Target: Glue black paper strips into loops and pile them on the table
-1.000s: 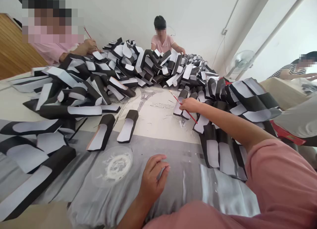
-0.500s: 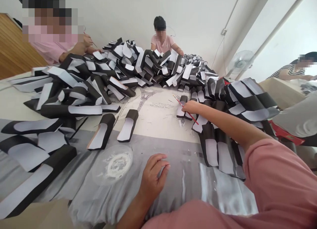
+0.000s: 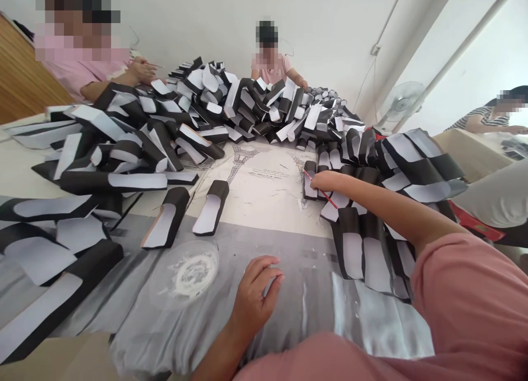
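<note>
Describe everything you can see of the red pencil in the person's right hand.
The red pencil is thin, straight and red-painted, and looks like wood. The right hand grips it near its middle, with the pencil slanting across the fingers. Its upper end points away from the person and sits close to a black-and-white paper strip, though contact cannot be confirmed. Its lower end points toward the right, above more paper pieces. Neither tip is clear enough to describe.

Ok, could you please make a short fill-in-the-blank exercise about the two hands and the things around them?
The right hand holds a thin ____ stick beside the folded black-and-white pieces. The left hand holds ____ and rests on a grey-and-cream printed cloth. The cream part of that cloth shows a printed ____.

Missing words: red; nothing; Eiffel Tower.
</note>
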The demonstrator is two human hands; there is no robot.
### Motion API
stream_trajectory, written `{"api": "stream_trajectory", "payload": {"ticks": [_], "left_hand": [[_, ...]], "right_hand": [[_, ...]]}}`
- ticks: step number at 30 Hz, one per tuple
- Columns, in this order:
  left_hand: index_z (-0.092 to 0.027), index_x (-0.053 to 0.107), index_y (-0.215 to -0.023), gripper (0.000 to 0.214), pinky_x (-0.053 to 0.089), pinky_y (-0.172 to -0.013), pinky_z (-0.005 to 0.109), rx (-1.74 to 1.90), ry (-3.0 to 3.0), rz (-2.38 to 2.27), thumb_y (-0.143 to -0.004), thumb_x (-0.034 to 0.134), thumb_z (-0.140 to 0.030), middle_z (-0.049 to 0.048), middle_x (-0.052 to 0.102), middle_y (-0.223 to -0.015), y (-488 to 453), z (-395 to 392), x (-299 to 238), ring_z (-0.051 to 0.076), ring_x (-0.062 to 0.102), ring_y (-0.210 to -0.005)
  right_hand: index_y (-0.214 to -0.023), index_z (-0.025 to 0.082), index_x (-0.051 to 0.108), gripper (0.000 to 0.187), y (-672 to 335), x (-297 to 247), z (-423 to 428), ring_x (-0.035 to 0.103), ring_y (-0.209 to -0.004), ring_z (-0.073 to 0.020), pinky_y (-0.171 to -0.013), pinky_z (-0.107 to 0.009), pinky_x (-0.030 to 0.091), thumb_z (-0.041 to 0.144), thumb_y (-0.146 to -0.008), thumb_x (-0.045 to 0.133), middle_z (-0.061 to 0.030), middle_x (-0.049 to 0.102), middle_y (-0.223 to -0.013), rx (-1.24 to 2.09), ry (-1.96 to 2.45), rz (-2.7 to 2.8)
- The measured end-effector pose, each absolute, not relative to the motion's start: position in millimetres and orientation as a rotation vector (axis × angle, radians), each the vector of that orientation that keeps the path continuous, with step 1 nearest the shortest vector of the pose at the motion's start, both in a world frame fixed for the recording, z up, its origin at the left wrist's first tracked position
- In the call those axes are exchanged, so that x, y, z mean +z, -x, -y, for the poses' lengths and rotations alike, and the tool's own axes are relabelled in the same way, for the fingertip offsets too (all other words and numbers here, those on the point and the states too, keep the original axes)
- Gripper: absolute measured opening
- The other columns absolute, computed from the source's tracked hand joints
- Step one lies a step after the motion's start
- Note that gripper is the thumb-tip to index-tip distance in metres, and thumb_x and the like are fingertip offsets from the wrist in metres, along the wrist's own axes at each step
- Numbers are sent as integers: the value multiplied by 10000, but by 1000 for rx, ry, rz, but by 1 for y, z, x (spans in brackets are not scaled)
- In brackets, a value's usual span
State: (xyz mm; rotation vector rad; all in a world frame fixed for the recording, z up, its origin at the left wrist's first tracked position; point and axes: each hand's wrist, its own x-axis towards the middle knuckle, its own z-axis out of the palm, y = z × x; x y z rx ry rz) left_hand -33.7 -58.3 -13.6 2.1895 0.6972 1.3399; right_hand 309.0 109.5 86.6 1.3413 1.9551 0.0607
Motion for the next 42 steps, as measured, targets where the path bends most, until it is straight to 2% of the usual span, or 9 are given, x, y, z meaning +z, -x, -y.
{"api": "stream_trajectory", "payload": {"ticks": [22,37,42], "left_hand": [[-199,646,-917,127,563,-851,334,1357,-2197,-708,-906,578,-92,71,676,-1018,34,58,-12,177,637,-984],[-196,637,-923,133,551,-867,319,1362,-2184,-703,-903,582,-76,63,666,-1030,35,58,-13,171,631,-1002],[-199,639,-912,130,560,-852,326,1366,-2187,-703,-901,584,-82,64,671,-1017,34,59,-12,177,638,-989]], "right_hand": [[-1100,167,733,391,-309,90,-102,672,-952,-228,-749,-309,422,26,-847,470,-138,735,-1020,91,-1293,-1972],[-1141,165,716,370,-317,88,-112,675,-979,-240,-749,-306,425,56,-860,501,-154,708,-1115,123,-1353,-1917],[-1142,183,719,388,-317,86,-115,674,-979,-234,-746,-296,419,42,-850,506,-139,719,-1082,118,-1366,-1912]]}}
